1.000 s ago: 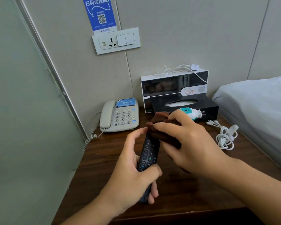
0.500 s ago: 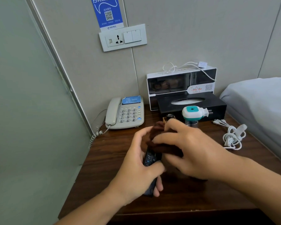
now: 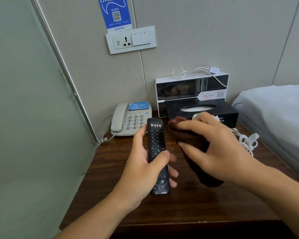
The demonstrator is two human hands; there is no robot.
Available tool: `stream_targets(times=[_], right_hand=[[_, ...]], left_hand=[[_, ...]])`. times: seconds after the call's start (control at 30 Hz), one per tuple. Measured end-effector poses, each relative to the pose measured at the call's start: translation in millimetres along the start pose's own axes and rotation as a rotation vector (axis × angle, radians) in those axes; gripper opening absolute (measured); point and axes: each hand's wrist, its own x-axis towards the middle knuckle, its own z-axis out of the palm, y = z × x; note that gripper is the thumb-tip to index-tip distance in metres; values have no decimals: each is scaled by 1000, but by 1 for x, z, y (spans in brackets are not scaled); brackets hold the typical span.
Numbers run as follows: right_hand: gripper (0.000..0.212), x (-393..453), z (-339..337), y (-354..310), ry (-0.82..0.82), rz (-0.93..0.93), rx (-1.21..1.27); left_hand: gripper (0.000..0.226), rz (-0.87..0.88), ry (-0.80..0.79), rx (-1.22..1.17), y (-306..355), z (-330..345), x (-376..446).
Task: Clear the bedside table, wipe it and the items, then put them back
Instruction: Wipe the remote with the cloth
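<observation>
- The left hand has its fingers and thumb wrapped round the lower half of the black remote, holding it up over the middle of the bedside table, button side facing up.
- The right hand is bunched on a dark brown cloth, fingers curled into it, and the cloth sits just beside the remote, not on it.
- So the remote's face is bare right now; I'd say this is the wiping of the items, one thing at a time.
- To do it well, I'd run the cloth along the whole length, top end first, then shift the grip down so the held end gets wiped too.
- The back and sides want a pass as well: roll the remote in the fingers instead of putting it down on wood that may not be clean yet.
- Go lightly over the buttons, I reckon, so nothing gets pressed hard.
- Behind, the phone stands at the back left, the black tissue box at the back right with a white box behind it.
- A small white and teal plug-in gadget peeks out behind the right hand, and a coiled white cable lies near the right edge.
- Those all look to be waiting their turn on the table.
</observation>
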Motion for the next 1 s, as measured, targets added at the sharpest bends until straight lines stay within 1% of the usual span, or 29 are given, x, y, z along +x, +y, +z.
stream_targets(times=[0.07,0.13,0.2,0.27,0.33,0.4,0.47,0.53,0.57,0.67,0.7,0.8,0.87,0.93,1.0], right_hand=[[39,-9,6,-1,-104,-16,-40],[44,-16,9,1,-142,12,-70],[47,-17,8,4,-133,34,-83],[47,-17,8,3,-129,38,-83],[46,-18,9,2,-154,37,-82],[45,-20,10,1,-200,35,-94],[47,-21,12,0,-251,34,-118],[48,-22,13,0,-284,32,-133],[48,-22,14,-1,-294,30,-136],[49,-24,15,-2,-310,24,-140],[48,-24,16,-3,-313,20,-138],[47,-25,18,-6,-304,5,-128],[46,-26,20,-6,-300,0,-130],[45,-27,23,-6,-300,-3,-136],[43,-28,26,-6,-313,-1,-136]], left_hand=[[56,-58,39,-24,-4,-1,2],[37,-102,82,13,-4,-5,4],[25,-124,97,132,-4,-12,5],[21,-133,108,213,-6,-20,6],[25,-142,128,244,-9,-27,6],[36,-105,139,280,-11,-34,5],[60,-58,141,283,-12,-42,4],[85,-49,108,244,-13,-50,1],[88,-50,87,244,-14,-53,0],[68,-45,69,349,-17,-66,-3],[66,-52,56,385,-18,-73,-4],[68,-84,-12,497,-19,-98,-5],[70,-81,-6,616,-18,-114,-7],[80,-64,19,794,-21,-127,-7],[88,-76,6,1005,-20,-127,-9]])
